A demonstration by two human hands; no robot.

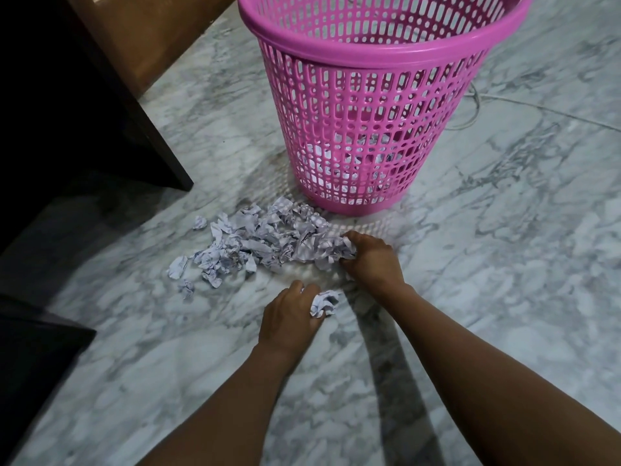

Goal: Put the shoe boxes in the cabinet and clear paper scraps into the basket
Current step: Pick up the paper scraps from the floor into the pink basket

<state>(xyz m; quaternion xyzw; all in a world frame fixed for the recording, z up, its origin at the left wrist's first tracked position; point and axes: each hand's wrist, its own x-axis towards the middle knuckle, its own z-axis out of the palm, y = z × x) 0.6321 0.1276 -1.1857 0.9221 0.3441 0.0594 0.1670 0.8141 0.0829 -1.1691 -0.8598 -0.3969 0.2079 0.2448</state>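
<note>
My left hand (290, 316), nearest, curls round one crumpled scrap (325, 302). My right hand (371, 255), just beyond, clutches the right end of the paper scraps (255, 243) heaped on the marble floor (504, 297), gathering a load for the pink basket (336, 38) just behind. Paper shows dimly through its mesh. No shoe boxes are in view, and dark furniture (84, 105) at left is cropped.

Paper scraps (255, 242) against the right hand's (373, 260) left side, basket (386, 45) just beyond, left hand (289, 314) nearer the person.
</note>
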